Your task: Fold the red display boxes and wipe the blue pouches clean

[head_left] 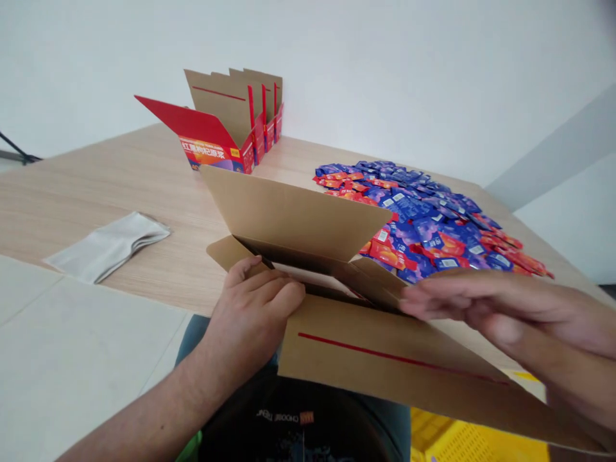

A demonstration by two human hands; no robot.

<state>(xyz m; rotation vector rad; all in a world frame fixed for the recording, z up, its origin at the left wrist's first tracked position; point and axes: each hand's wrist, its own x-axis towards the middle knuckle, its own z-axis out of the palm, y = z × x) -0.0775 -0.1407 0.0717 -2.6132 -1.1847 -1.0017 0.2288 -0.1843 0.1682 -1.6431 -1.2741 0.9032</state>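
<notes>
Pale wood-look desk [106, 173], open brown cardboard box [356, 350] right at its near edge, probably for easy reach. Left hand [257, 308] grips the box's left end, guessing to steady it; right hand [486, 301] is loosely spread by the other.

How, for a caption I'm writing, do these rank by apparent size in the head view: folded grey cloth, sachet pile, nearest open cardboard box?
1. Nearest open cardboard box, enlarged by nearness
2. Sachet pile
3. Folded grey cloth
</notes>
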